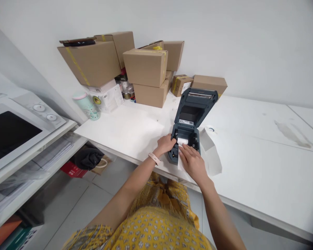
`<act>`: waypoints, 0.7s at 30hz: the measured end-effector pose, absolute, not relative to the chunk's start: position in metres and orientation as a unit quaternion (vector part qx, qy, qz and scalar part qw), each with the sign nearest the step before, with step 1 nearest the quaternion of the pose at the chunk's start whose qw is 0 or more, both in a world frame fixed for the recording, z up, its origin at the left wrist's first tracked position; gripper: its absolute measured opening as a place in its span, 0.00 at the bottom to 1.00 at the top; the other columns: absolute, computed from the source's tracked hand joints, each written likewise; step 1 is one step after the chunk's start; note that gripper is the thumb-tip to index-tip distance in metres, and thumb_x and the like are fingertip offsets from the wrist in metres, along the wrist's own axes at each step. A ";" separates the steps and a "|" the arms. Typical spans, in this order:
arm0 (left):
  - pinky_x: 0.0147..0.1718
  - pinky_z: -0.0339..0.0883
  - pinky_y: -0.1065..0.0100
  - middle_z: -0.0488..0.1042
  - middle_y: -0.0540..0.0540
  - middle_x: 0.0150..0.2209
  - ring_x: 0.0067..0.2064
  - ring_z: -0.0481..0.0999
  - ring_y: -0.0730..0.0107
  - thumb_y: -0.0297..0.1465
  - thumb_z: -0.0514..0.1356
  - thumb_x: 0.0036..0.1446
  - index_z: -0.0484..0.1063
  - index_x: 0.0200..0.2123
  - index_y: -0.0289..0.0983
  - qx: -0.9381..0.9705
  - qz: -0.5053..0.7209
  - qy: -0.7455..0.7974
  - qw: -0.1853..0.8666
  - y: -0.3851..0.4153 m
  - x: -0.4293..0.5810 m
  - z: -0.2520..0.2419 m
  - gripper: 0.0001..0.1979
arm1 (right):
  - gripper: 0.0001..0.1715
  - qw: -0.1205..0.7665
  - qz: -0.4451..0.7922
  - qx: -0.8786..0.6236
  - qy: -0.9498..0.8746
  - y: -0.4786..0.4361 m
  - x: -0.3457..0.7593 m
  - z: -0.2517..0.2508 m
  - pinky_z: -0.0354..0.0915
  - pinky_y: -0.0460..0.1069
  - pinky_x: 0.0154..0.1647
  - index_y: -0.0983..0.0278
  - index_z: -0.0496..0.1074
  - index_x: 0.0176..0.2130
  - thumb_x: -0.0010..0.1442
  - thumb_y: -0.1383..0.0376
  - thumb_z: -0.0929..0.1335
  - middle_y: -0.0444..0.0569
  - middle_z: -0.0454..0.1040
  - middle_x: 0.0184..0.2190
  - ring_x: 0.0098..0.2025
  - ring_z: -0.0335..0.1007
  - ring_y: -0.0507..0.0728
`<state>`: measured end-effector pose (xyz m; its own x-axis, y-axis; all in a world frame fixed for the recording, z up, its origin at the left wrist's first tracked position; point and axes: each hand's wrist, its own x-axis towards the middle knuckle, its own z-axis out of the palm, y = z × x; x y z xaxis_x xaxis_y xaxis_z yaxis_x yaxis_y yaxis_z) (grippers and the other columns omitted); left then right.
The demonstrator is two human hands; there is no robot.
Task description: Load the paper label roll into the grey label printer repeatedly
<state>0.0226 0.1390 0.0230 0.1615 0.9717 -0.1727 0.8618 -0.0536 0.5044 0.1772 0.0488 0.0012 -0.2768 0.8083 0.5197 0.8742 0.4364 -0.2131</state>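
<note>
A dark label printer [185, 131] stands on the white table with its lid [197, 104] raised. Inside it sits a white paper roll [182, 141], and a strip of its paper hangs over the printer's front edge. My left hand [166, 143], with a pale band on the wrist, lies at the printer's left side, fingers curled onto its rim. My right hand [192, 161] rests over the paper strip and the front of the printer, its fingers stretched out and the palm down. The fingertips hide part of the paper.
A long white paper strip [211, 158] lies right of the printer. Cardboard boxes [146, 67] are stacked along the wall behind. A mint tumbler [87, 106] and a white box [108, 99] stand at the table's left, with a microwave [23, 130] beyond.
</note>
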 end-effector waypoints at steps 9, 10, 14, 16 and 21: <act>0.45 0.69 0.60 0.80 0.42 0.47 0.49 0.78 0.54 0.36 0.48 0.61 0.70 0.50 0.41 0.718 0.110 0.637 0.256 0.140 0.023 0.023 0.19 | 0.23 0.287 -0.069 -0.548 -0.782 0.029 0.164 -0.005 0.68 0.61 0.55 0.64 0.71 0.59 0.69 0.62 0.60 0.59 0.72 0.58 0.60 0.69 0.66; 0.45 0.69 0.60 0.80 0.42 0.47 0.49 0.78 0.54 0.37 0.48 0.61 0.70 0.51 0.41 0.718 0.109 0.638 0.256 0.140 0.023 0.023 0.19 | 0.23 0.289 -0.067 -0.548 -0.782 0.028 0.165 -0.005 0.68 0.61 0.55 0.64 0.71 0.58 0.69 0.62 0.60 0.58 0.72 0.59 0.60 0.69 0.66; 0.46 0.69 0.60 0.79 0.41 0.48 0.50 0.78 0.54 0.38 0.49 0.61 0.70 0.50 0.40 0.718 0.115 0.639 0.249 0.139 0.024 0.025 0.18 | 0.21 0.289 -0.066 -0.541 -0.787 0.027 0.167 -0.002 0.67 0.60 0.55 0.63 0.72 0.57 0.69 0.62 0.61 0.56 0.72 0.59 0.59 0.69 0.65; 0.46 0.69 0.60 0.79 0.42 0.48 0.50 0.78 0.53 0.38 0.49 0.61 0.71 0.50 0.40 0.717 0.117 0.641 0.248 0.138 0.024 0.025 0.18 | 0.21 0.290 -0.066 -0.536 -0.791 0.027 0.169 -0.001 0.68 0.60 0.54 0.63 0.72 0.57 0.69 0.62 0.61 0.55 0.72 0.59 0.58 0.69 0.65; 0.45 0.69 0.61 0.80 0.42 0.47 0.49 0.78 0.54 0.38 0.49 0.61 0.71 0.48 0.40 0.714 0.121 0.645 0.245 0.137 0.025 0.023 0.17 | 0.21 0.299 -0.060 -0.532 -0.790 0.028 0.169 0.000 0.68 0.60 0.52 0.63 0.73 0.56 0.69 0.62 0.61 0.55 0.73 0.59 0.55 0.70 0.65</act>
